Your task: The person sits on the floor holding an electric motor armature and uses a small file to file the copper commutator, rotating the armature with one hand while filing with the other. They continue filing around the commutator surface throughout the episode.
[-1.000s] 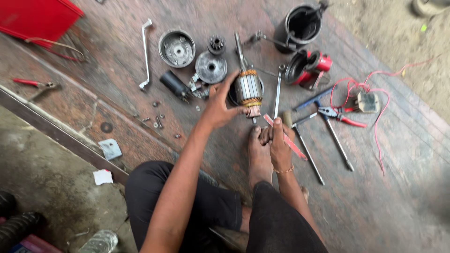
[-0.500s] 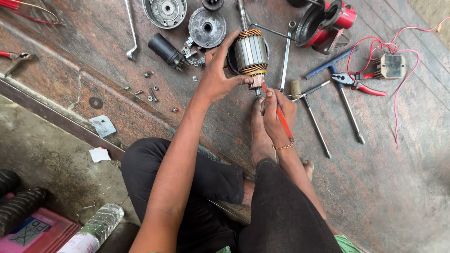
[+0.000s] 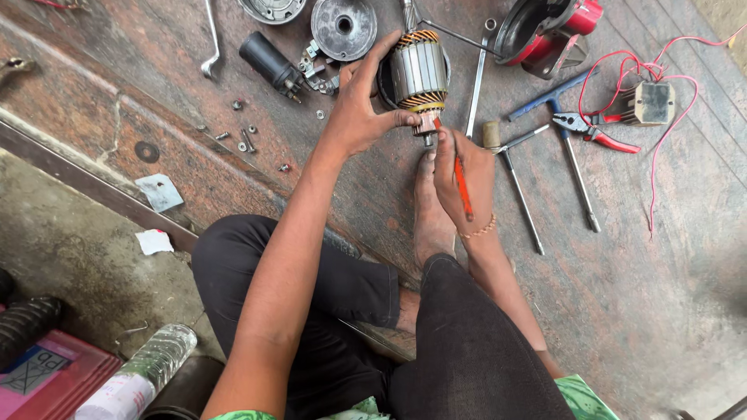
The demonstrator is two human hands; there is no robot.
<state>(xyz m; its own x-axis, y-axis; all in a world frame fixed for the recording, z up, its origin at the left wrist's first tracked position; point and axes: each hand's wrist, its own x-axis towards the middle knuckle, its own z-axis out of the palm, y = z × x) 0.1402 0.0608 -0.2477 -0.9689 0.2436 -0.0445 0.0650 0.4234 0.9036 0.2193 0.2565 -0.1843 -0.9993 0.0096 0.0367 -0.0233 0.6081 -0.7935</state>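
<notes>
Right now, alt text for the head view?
Seen from above, a seated person's left hand holds a motor armature upright on a worn floor, while the right hand puts a red-handled tool to its lower end. Loose screws, pliers and a red motor housing lie around.

The armature (image 3: 419, 74) gripped by the left hand (image 3: 359, 109) shows bare grey steel laminations, dull rather than polished, capped at both ends by glossy copper-coloured windings, while the tool (image 3: 462, 187) in the right hand (image 3: 465, 175) has a smooth orange shaft that looks like plastic. Toward the far edge of the floor (image 3: 646, 311), itself worn, matt and streaked with rusty brown, lie a round cast-metal cover (image 3: 343, 27) of dull silver, a matt black cylinder (image 3: 268, 62) and a glossy red housing (image 3: 548, 31). The pliers (image 3: 595, 128) have shiny red plastic grips, and the trousers (image 3: 467, 350) are matt black cloth.
</notes>
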